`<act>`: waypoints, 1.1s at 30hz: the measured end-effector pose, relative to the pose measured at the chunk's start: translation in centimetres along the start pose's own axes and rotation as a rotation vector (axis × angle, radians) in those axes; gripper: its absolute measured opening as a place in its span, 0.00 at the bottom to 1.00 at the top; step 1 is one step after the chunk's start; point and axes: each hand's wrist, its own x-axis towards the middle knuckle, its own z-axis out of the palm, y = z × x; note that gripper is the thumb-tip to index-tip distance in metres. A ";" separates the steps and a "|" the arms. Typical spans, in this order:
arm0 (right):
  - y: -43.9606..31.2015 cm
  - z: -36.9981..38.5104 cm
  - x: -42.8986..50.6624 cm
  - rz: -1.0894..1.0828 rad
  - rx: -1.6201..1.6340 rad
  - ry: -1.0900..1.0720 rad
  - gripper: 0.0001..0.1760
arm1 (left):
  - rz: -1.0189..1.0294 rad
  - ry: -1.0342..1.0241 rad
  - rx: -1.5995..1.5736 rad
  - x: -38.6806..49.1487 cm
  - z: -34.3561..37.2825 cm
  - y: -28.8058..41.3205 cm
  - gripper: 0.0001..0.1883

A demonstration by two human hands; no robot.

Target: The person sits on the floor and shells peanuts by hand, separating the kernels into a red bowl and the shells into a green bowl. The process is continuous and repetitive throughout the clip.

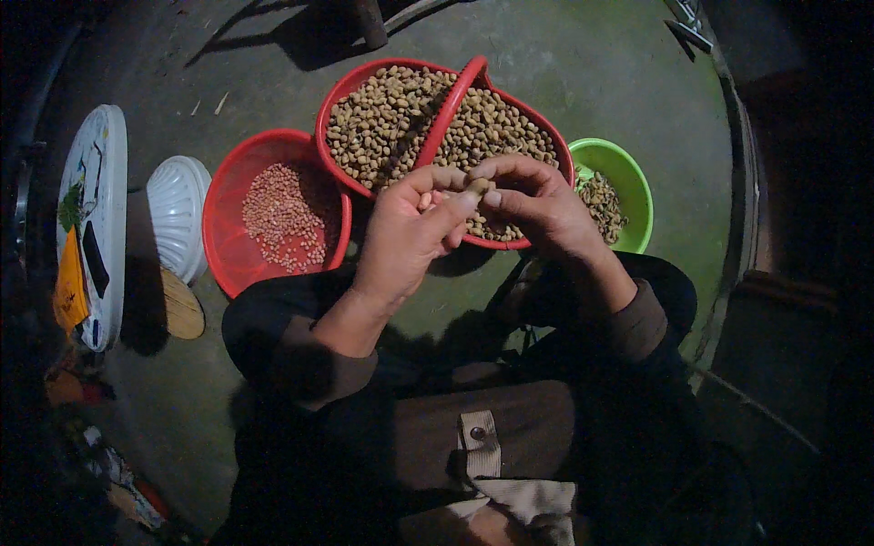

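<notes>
My left hand [416, 232] and my right hand [539, 205] meet over the near edge of a red plastic basket [561, 153] with an arched handle. Between their fingertips is a peanut in its shell [480, 185], pinched from both sides. Several shelled pink peanuts [427, 200] lie in the curled fingers of my left hand. Unshelled peanuts [382, 116] fill the basket. To its left, a red plastic bowl [222, 252] holds shelled pink peanuts [283, 211]. On the right, a green plastic bowl [642, 205] contains broken shells [601, 205], partly hidden by my right hand.
At far left stands a round white table or stool [116, 225] bearing an orange packet [70, 283] and a dark flat object. Beside it are a white ribbed plastic piece [179, 211] and a wooden disc [182, 307]. Wooden furniture legs [370, 24] stand beyond the basket.
</notes>
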 end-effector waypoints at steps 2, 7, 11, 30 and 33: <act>-0.1 0.7 0.1 -0.012 0.002 0.019 0.14 | 0.052 0.015 0.006 0.0 -0.1 -0.2 0.08; -0.1 1.1 0.0 -0.137 -0.262 0.151 0.12 | 0.125 0.096 0.193 0.0 0.6 0.2 0.06; 0.0 1.6 0.0 -0.180 -0.370 0.211 0.09 | 0.133 0.124 0.276 0.0 0.5 0.1 0.04; 1.9 4.0 -0.4 -0.283 -0.147 0.355 0.07 | 0.209 0.160 -0.040 -0.5 0.8 -1.8 0.05; 1.7 3.9 -0.4 -0.184 0.002 0.341 0.07 | 0.138 0.167 -0.138 -0.6 1.1 -1.2 0.06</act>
